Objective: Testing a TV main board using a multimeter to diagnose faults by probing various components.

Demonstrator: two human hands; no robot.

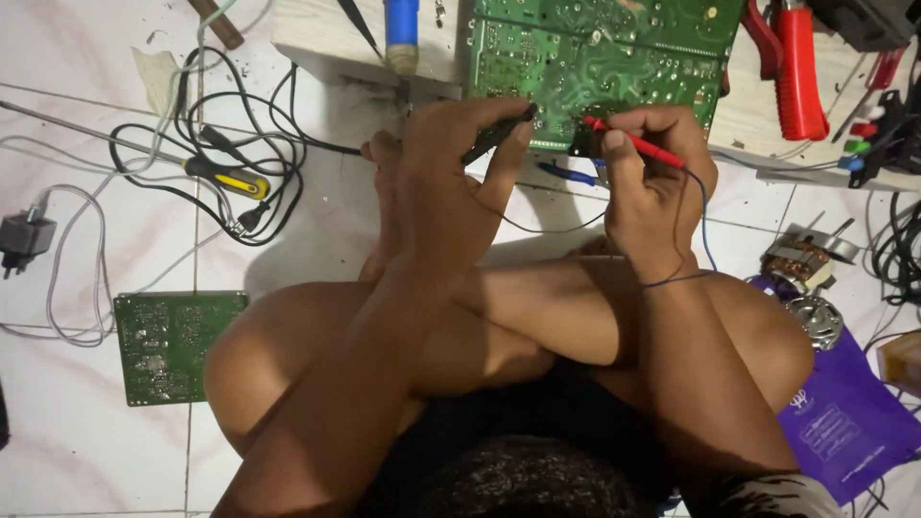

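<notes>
Green circuit board [595, 58], solder side up, dense with small silvery joints, lies on a pale wooden counter [317, 34] at the top of the view. Left hand [451, 182] closed around a slim black probe [499, 136], tip set at the board's near edge. Right hand [652, 187] pinches a thin red probe [633, 142] between thumb and fingers, its point also at the near edge, close beside the black one; a thin blue lead [705, 221] runs from it down over the wrist. Both forearms rest over bare, folded knees. On the counter right of the board: red-handled pliers [798, 72], glossy plastic grips. Left of the board: a blue-handled tool [401, 29] standing at the counter edge. Floor is white glossy tile [77, 441]. On it, left: a tangle of black cable [240, 153], a yellow-handled screwdriver [225, 177], a grey plug adapter [24, 240], and a second, smaller green circuit board [173, 345] lying flat. Right: a small motor [806, 264] with copper windings, beside a flat purple bag [844, 412] with white print.
</notes>
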